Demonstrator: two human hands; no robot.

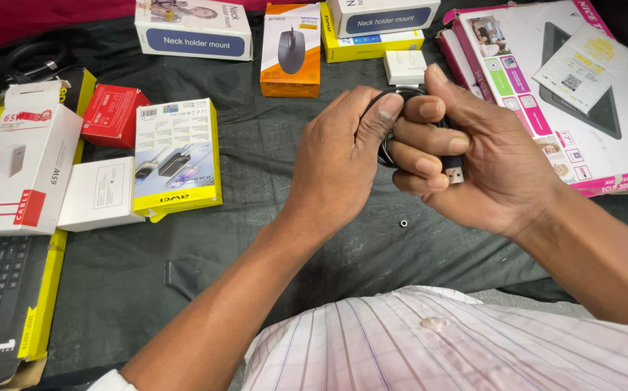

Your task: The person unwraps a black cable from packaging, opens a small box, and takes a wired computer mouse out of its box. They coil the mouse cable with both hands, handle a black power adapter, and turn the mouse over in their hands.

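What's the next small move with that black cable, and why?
Probably tuck the plug end into the coil. Both hands, left hand and right hand, pinch the coiled black cable above the dark cloth, and the metal plug sticks out loose below the right fingers.

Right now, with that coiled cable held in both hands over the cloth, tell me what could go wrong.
1. The black cable is pinched in a tight coil between the left hand and right hand; it may spring loose if either lets go.
2. The plug sticks out past the right fingertips and could catch or bend.
3. A small ring-shaped part lies loose on the dark cloth below the hands; a forearm could brush it away.
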